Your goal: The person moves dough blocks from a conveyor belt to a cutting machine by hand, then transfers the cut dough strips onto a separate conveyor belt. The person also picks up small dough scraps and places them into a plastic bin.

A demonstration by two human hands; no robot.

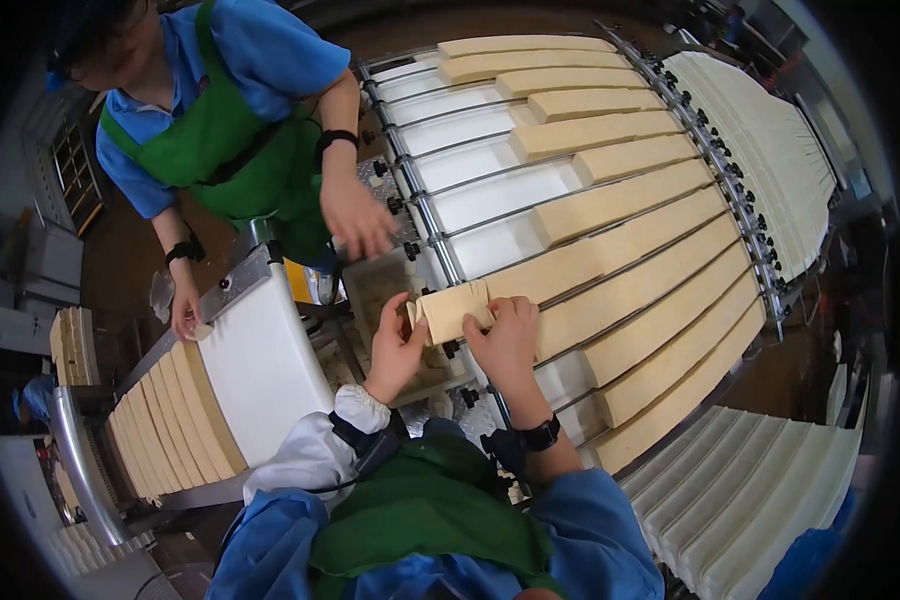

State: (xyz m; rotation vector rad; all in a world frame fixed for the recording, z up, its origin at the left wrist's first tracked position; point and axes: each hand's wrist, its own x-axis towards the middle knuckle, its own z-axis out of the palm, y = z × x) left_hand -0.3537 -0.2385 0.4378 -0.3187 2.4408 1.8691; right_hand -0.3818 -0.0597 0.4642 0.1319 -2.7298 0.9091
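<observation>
My left hand (398, 347) grips the near-left end of a pale yellow slab (454, 312), where thin, loose-looking layers show at the edge. My right hand (506, 343) holds the same slab a little further along, its thumb on the top face and its fingers curled at the side. The slab's end juts past the metal rail of the conveyor, over a grey bin (435, 372). Behind it, in the same lane, lies a long pale yellow strip (560, 272). What my fingertips touch underneath is hidden.
Thin rods divide the wide white conveyor (495, 255) into lanes of long pale strips (660, 245). At left, a second white belt (265, 350) carries several slabs (175, 425) side by side. A co-worker in a green apron (220, 150) stands across, one hand (360, 215) near the rail.
</observation>
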